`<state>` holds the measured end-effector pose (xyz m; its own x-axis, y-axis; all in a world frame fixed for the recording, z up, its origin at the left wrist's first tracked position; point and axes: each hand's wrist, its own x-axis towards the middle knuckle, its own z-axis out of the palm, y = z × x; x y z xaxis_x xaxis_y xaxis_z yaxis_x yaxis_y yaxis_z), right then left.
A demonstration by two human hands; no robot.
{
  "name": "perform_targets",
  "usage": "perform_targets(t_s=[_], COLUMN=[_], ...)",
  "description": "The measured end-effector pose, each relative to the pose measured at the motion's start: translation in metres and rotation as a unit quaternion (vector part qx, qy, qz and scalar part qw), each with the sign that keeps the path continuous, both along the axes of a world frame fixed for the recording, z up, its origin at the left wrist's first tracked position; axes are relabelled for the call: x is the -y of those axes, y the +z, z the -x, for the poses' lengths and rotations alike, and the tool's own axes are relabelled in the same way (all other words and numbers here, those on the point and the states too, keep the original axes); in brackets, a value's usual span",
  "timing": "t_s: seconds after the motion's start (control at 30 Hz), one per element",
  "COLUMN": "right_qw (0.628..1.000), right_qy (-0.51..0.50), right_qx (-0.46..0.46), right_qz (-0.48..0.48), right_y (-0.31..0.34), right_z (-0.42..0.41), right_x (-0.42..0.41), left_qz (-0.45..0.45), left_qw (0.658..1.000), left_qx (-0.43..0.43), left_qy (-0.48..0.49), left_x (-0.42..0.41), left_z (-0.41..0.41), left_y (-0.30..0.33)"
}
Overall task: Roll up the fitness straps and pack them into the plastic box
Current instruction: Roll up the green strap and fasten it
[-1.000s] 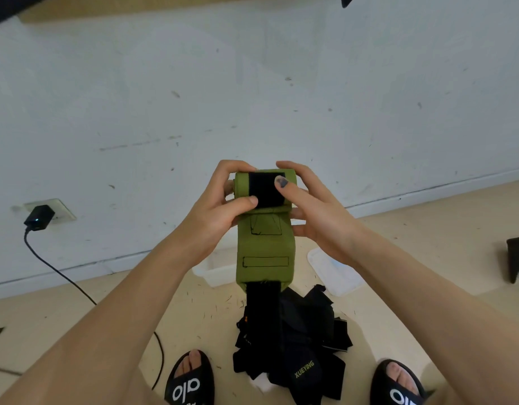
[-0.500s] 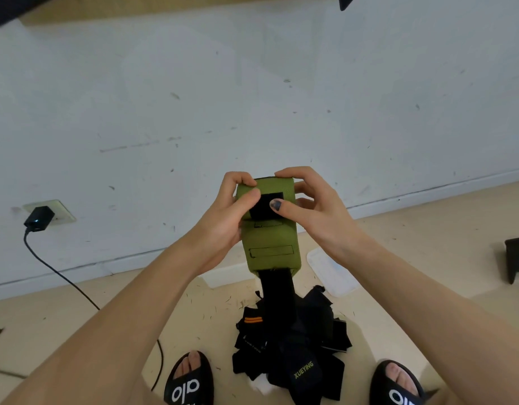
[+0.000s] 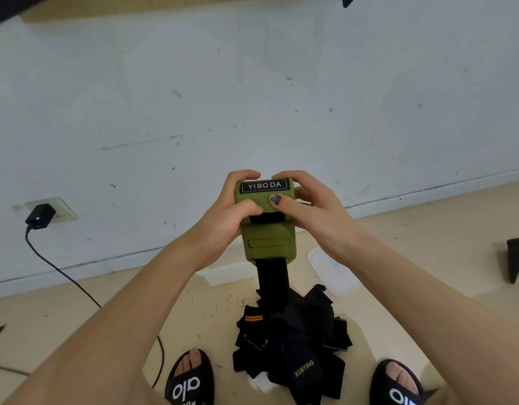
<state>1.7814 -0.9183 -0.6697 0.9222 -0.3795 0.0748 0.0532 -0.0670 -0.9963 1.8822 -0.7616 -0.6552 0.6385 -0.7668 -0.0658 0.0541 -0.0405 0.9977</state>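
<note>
Gripping green strap (image 3: 268, 226) roll, both hands' fingers curled round it, black straps pile (image 3: 293, 343) below, forearm hiding plastic box (image 3: 223, 274)

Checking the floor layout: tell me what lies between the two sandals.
In the head view, the pile of black straps lies on the floor between the left sandal and the right sandal, reaching away from the toes.

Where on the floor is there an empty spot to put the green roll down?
Bare floor lies at the right, between the box lid and the dark stand. Another bare patch sits at the left, between the black cable and the plastic box. It is crowded in the middle, where the pile of black straps lies between the two sandals.
</note>
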Motion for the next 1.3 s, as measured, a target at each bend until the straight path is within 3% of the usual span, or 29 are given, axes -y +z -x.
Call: perform_targets(t_s=[0.33, 0.5, 0.63, 0.73, 0.87, 1.1, 1.3], right_qw=[0.999, 0.984, 0.960, 0.958, 0.958, 0.976, 0.978], right_qy=[0.010, 0.046, 0.075, 0.047, 0.031, 0.014, 0.046], right_qx=[-0.001, -0.127, -0.218, -0.190, -0.138, -0.043, -0.017], right_qz=[0.036, -0.112, -0.160, -0.211, -0.249, -0.214, -0.200], right_y=[0.004, 0.005, 0.003, 0.005, 0.009, 0.021, 0.022], right_z=[0.007, 0.011, 0.018, 0.021, 0.023, 0.019, 0.020], right_x=[-0.003, -0.007, -0.019, -0.026, -0.027, -0.017, -0.004], left_qz=[0.014, 0.048, 0.077, 0.063, 0.012, 0.011, -0.002], left_qw=[0.996, 0.995, 0.993, 0.995, 0.990, 0.989, 0.989], left_qx=[-0.082, -0.076, -0.056, -0.011, 0.118, 0.144, 0.147], left_qy=[0.011, 0.034, 0.066, 0.074, 0.071, 0.030, 0.010], left_x=[0.001, -0.002, -0.005, -0.008, -0.011, -0.006, -0.001], left_z=[-0.002, -0.009, -0.015, -0.016, -0.021, -0.014, -0.006], left_y=[-0.003, 0.002, 0.002, -0.001, -0.008, -0.013, -0.012])
